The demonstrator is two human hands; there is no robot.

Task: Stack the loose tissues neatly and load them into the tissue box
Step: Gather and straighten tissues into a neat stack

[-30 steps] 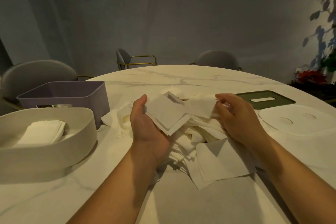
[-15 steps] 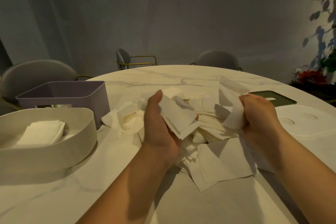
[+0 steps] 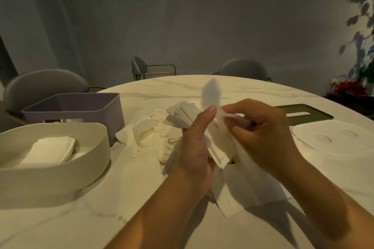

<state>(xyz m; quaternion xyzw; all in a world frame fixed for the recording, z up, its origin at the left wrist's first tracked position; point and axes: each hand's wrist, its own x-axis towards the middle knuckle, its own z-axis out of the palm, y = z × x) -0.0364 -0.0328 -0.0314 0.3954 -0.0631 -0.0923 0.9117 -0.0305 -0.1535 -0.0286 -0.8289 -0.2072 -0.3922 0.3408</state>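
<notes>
My left hand [image 3: 197, 147] grips a small stack of folded white tissues [image 3: 185, 115] above the table, thumb on top. Close to its right, my right hand [image 3: 261, 133] pinches one blurred tissue [image 3: 211, 95] that sticks up over the stack. A heap of loose tissues [image 3: 147, 135] lies on the marble table under and left of both hands. The cream tissue box [image 3: 60, 170] at the left holds a neat pile of tissues [image 3: 50, 148]. An empty purple box [image 3: 81, 107] stands behind it.
A dark green lid with a slot [image 3: 307, 114] and a cream lid [image 3: 340, 141] lie at the right. The round table's [image 3: 101, 218] far edge curves behind the heap. Grey chairs [image 3: 43, 85] stand around it, and a plant [image 3: 362, 66] is at far right.
My right hand has moved left from the heap's right side, bringing a tissue up to the stack. My left hand has lifted the stack and tilted it upright.
</notes>
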